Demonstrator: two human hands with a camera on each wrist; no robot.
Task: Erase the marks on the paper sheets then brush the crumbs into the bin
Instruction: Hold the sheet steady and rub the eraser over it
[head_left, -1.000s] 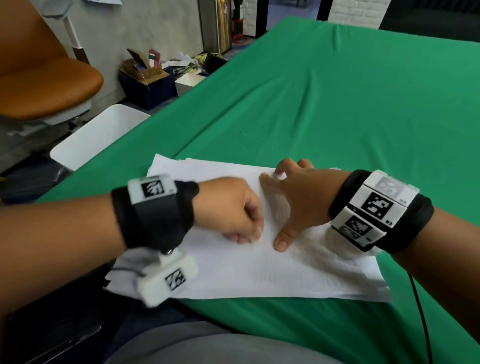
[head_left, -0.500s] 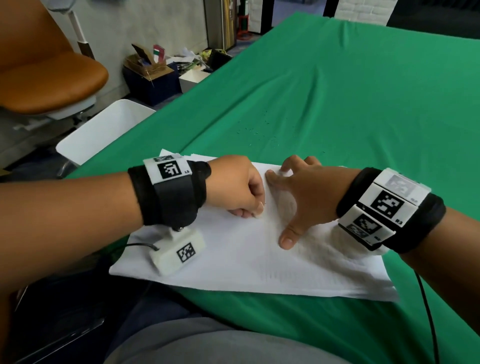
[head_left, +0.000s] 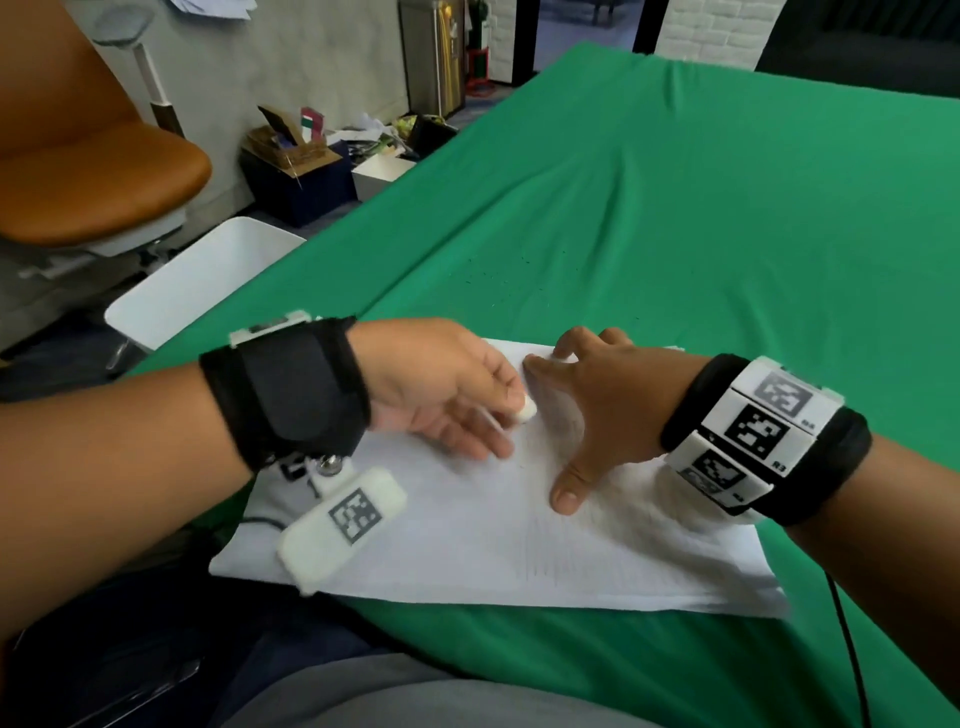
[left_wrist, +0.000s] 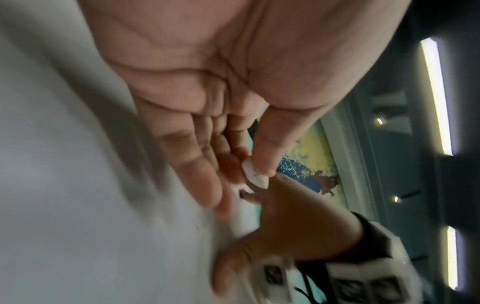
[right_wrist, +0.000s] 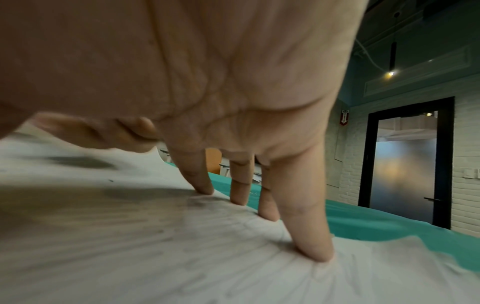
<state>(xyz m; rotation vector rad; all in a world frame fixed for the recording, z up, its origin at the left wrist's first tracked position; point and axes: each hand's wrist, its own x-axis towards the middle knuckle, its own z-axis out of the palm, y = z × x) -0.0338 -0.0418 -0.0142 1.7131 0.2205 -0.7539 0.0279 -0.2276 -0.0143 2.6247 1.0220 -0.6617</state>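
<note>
A stack of white paper sheets (head_left: 467, 545) lies on the green table near its front edge, with faint grey pencil marks at its middle. My left hand (head_left: 457, 405) pinches a small white eraser (head_left: 525, 413) between thumb and forefinger, its other fingers stretched out over the sheet; the left wrist view shows the eraser (left_wrist: 255, 176) at the thumb tip. My right hand (head_left: 597, 410) lies spread on the paper just right of the eraser, its fingertips (right_wrist: 315, 251) pressing the sheet (right_wrist: 155, 246) down.
A white bin (head_left: 202, 280) stands on the floor by the table's left edge. Dark crumbs (head_left: 519, 275) are scattered on the green cloth (head_left: 727, 234) beyond the paper. An orange chair (head_left: 93, 176) and boxes of clutter (head_left: 306, 161) stand further left.
My left hand has turned palm up and opened its outer fingers, so the eraser now shows at the thumb. It slid a little along the sheet. The right hand has stayed pressed on the paper.
</note>
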